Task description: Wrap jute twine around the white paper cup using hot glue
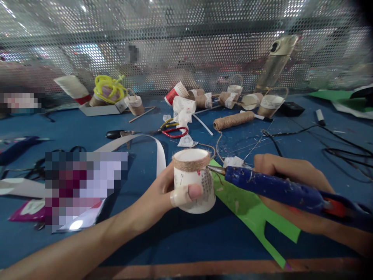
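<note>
Paper cup (190, 179), mid-view above blue table (140, 245): left hand (160, 190) grips it from the left, thumb (196, 191) across front; twine (190, 166) rings it near top; glue gun (274, 189) nozzle (215, 169) at twine's right edge, green sheet (247, 212) underneath; right hand (294, 167) closed around gun

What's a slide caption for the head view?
Left hand holds a printed paper cup banded with twine; right hand holds a blue glue gun, its nozzle beside the band.
</note>
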`<state>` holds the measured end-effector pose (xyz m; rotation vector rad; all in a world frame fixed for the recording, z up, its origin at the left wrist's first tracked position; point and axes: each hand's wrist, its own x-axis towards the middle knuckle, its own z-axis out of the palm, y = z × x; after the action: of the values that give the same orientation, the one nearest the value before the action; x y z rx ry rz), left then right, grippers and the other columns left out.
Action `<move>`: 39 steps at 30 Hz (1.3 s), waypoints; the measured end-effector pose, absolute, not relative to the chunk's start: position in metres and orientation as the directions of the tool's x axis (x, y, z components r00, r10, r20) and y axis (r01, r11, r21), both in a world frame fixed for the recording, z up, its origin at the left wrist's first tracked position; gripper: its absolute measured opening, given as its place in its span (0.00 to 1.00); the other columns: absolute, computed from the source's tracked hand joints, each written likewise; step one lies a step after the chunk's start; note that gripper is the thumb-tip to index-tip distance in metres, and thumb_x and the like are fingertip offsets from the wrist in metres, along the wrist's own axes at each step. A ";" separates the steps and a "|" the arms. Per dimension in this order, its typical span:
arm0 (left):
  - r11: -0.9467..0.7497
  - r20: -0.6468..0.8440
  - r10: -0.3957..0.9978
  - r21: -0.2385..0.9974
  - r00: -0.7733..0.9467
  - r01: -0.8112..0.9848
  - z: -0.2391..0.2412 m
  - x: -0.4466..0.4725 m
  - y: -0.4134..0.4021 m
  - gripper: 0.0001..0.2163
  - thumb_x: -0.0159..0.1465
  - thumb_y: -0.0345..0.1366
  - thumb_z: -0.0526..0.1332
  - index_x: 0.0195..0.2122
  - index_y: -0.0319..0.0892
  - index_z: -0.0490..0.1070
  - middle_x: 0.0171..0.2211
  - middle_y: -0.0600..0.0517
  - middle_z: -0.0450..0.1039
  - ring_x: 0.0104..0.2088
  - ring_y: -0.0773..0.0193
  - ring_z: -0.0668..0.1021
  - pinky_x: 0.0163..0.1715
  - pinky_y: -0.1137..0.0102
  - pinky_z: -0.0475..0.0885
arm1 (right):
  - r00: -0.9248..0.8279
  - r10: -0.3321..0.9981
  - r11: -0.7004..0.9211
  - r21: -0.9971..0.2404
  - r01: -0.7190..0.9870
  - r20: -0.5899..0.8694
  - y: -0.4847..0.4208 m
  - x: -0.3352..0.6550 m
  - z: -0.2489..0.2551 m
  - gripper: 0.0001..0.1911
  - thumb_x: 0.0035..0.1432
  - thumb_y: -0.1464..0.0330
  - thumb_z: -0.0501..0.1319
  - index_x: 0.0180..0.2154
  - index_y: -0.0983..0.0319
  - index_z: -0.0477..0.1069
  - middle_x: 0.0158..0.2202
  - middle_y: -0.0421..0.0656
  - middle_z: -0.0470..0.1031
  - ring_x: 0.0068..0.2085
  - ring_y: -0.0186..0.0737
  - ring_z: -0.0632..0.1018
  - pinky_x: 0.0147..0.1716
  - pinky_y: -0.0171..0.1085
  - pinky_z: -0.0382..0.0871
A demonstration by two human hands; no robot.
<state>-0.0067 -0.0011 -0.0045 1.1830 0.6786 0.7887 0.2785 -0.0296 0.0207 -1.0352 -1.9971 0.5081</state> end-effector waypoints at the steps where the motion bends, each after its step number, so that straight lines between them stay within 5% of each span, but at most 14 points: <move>1: 0.182 -0.052 0.825 0.967 0.563 -0.177 -0.004 -0.006 -0.001 0.30 0.62 0.50 0.75 0.63 0.45 0.75 0.55 0.42 0.84 0.56 0.39 0.82 0.51 0.58 0.78 | -0.338 0.815 0.580 -0.660 0.478 0.471 -0.030 0.279 0.020 0.15 0.55 0.73 0.67 0.27 0.56 0.61 0.22 0.31 0.68 0.20 0.30 0.67 0.18 0.33 0.59; 6: 0.179 -0.050 0.825 0.968 0.563 -0.176 -0.003 -0.006 0.000 0.34 0.60 0.51 0.75 0.65 0.45 0.74 0.59 0.41 0.82 0.58 0.38 0.81 0.50 0.60 0.78 | -0.339 0.821 0.571 -0.673 0.470 0.460 -0.030 0.281 0.021 0.15 0.58 0.72 0.66 0.27 0.56 0.61 0.22 0.31 0.67 0.21 0.30 0.67 0.19 0.33 0.59; 14: 0.168 -0.019 0.814 0.965 0.581 -0.203 -0.002 -0.008 0.001 0.25 0.62 0.49 0.74 0.57 0.45 0.79 0.49 0.43 0.86 0.46 0.47 0.85 0.45 0.62 0.80 | -0.326 0.862 0.507 -0.653 0.562 0.388 -0.029 0.288 0.020 0.15 0.55 0.75 0.65 0.27 0.56 0.60 0.23 0.31 0.65 0.22 0.31 0.66 0.20 0.33 0.60; 21: 0.197 -0.032 0.783 0.960 0.621 -0.199 -0.001 -0.005 -0.002 0.32 0.62 0.49 0.74 0.65 0.44 0.74 0.59 0.39 0.82 0.57 0.38 0.82 0.54 0.55 0.79 | -0.189 0.890 0.443 -0.693 0.568 0.415 -0.032 0.281 0.017 0.15 0.61 0.74 0.63 0.27 0.54 0.60 0.23 0.33 0.68 0.23 0.36 0.69 0.22 0.35 0.64; 25: 0.226 -0.076 0.770 0.961 0.633 -0.160 0.000 -0.003 -0.003 0.33 0.62 0.49 0.76 0.66 0.46 0.72 0.60 0.41 0.82 0.60 0.39 0.81 0.53 0.60 0.79 | -0.108 0.934 0.356 -0.860 0.366 0.340 -0.031 0.275 0.007 0.04 0.66 0.63 0.70 0.38 0.49 0.76 0.35 0.34 0.81 0.34 0.39 0.82 0.31 0.35 0.77; 30: 0.231 -0.143 0.785 0.970 0.603 -0.071 0.004 0.005 -0.003 0.33 0.61 0.51 0.77 0.64 0.45 0.72 0.60 0.42 0.81 0.61 0.41 0.80 0.56 0.60 0.77 | -0.188 0.950 0.264 -0.963 0.062 0.248 -0.029 0.264 -0.004 0.16 0.60 0.66 0.76 0.48 0.44 0.80 0.47 0.35 0.84 0.50 0.45 0.85 0.51 0.39 0.80; 35: 0.178 -0.149 0.809 0.984 0.569 0.006 0.006 0.008 -0.003 0.31 0.62 0.51 0.76 0.62 0.47 0.72 0.58 0.44 0.81 0.59 0.44 0.80 0.57 0.60 0.76 | -0.167 0.948 0.274 -0.962 0.004 0.270 -0.029 0.253 -0.001 0.24 0.48 0.74 0.83 0.43 0.48 0.80 0.41 0.32 0.84 0.42 0.38 0.85 0.45 0.34 0.81; 39: 0.104 -0.120 0.804 0.993 0.582 0.061 0.004 0.006 -0.004 0.30 0.63 0.52 0.76 0.62 0.48 0.72 0.56 0.46 0.80 0.55 0.47 0.80 0.56 0.61 0.75 | -0.173 0.950 0.263 -0.965 -0.014 0.261 -0.031 0.252 0.004 0.22 0.49 0.75 0.82 0.43 0.51 0.79 0.37 0.32 0.83 0.36 0.34 0.84 0.35 0.31 0.80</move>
<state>0.0060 -0.0042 0.0036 1.3753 0.8111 0.6475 0.2521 -0.0314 0.0039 -0.9278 -1.4559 1.1261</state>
